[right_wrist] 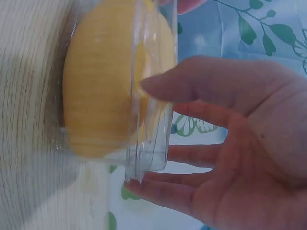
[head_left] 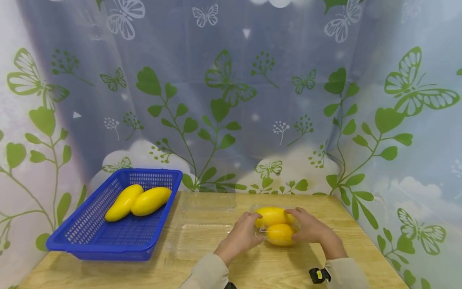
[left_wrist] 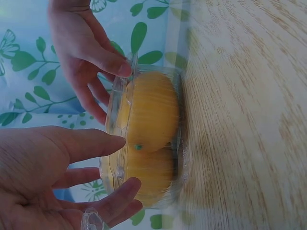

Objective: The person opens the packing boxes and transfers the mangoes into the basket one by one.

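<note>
Two yellow mangoes, a back one [head_left: 272, 216] and a front one [head_left: 280, 235], lie side by side inside a transparent plastic clamshell box [right_wrist: 151, 160] on the table. My left hand [head_left: 242, 233] holds the left end of the box, its thumb and fingertips at the rim in the left wrist view. On the opposite end my right hand [head_left: 312, 228] grips the box. In the right wrist view its thumb lies over the rim and its other fingers reach along the lid side and the corner. The lid covers the fruit.
At the left stands a blue plastic basket [head_left: 108, 247] holding two more mangoes, one on the left [head_left: 124, 202] and one on the right [head_left: 151, 200]. Transparent plastic trays, one near [head_left: 203, 237] and one farther back [head_left: 209, 200], lie between basket and hands. A patterned curtain [head_left: 231, 120] borders the wooden table [head_left: 339, 216].
</note>
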Available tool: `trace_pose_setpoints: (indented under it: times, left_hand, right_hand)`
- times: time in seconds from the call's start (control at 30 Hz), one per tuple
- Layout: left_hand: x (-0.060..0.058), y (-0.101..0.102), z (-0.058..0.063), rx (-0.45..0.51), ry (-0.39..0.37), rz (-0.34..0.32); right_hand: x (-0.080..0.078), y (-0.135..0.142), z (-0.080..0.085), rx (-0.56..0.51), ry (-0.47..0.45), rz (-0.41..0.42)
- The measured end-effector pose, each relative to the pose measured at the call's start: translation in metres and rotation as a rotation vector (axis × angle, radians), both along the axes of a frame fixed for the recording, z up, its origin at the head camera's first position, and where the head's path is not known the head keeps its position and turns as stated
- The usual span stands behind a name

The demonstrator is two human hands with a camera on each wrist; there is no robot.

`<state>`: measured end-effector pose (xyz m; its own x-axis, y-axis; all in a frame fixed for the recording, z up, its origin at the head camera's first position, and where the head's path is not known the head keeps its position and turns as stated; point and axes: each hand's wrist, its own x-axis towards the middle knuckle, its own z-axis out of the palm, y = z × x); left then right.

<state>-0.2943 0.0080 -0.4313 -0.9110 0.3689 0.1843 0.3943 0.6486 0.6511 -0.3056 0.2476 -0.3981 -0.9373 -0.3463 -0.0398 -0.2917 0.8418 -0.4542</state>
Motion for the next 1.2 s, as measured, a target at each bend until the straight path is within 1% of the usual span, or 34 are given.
trace_pose_setpoints:
  times: [0.13,0.4,0.7,0.9,1.2]
  left_hand:
    - [0.0,0.0,-0.001,0.0,0.003,-0.002]
    - [0.001,0.0,0.0,-0.005,0.012,-0.002]
    - [0.0,0.0,-0.001,-0.018,0.027,0.002]
    - [-0.001,0.0,-0.002,-0.018,0.032,0.003]
    - [-0.001,0.001,-0.003,-0.021,0.033,0.001]
  right_hand:
    - [0.001,-0.005,0.0,0.065,0.046,-0.009]
    - [0.003,-0.014,0.001,0.141,0.109,-0.025]
    - [0.005,-0.023,-0.003,0.169,0.136,-0.035]
    - [0.006,-0.029,-0.004,0.185,0.125,-0.05]
    - [0.008,-0.033,-0.006,0.211,0.136,-0.058]
